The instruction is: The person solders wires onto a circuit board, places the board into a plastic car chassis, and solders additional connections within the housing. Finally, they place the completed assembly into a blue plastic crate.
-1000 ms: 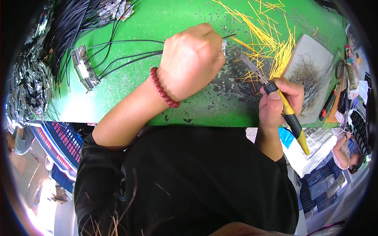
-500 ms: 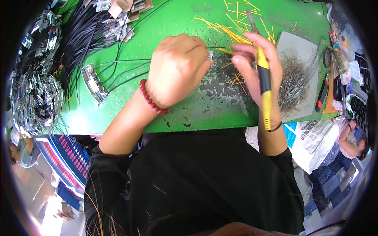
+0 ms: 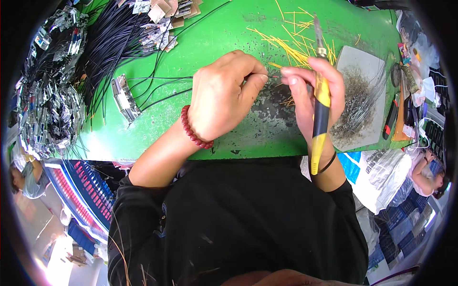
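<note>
My left hand (image 3: pixel 224 88), a red bead bracelet at its wrist, is closed on thin black cables (image 3: pixel 164 81) that run to a small metal part (image 3: pixel 125 99) on its left. A short dark wire end sticks out past its fingertips toward my right hand (image 3: pixel 315 88). That hand carries a soldering iron (image 3: pixel 322 102) with a yellow and black handle, tip pointing away from me. Its thumb and forefinger pinch together at the wire end; exactly what they grip there is too small to tell. Thin yellow tubes (image 3: pixel 293 50) lie scattered beyond the right hand.
Bundled black cables (image 3: pixel 107 43) with metal connectors (image 3: pixel 52 100) fill the left of the green table (image 3: pixel 224 24). At right lies a grey board (image 3: pixel 360 136) with dark residue and fine wires, then a cutter knife (image 3: pixel 391 117). Other people sit at both sides.
Both hands have come together, the right thumb and forefinger closing at the wire end by the left fingertips. The view has shifted slightly, and the iron is still in the right hand.
</note>
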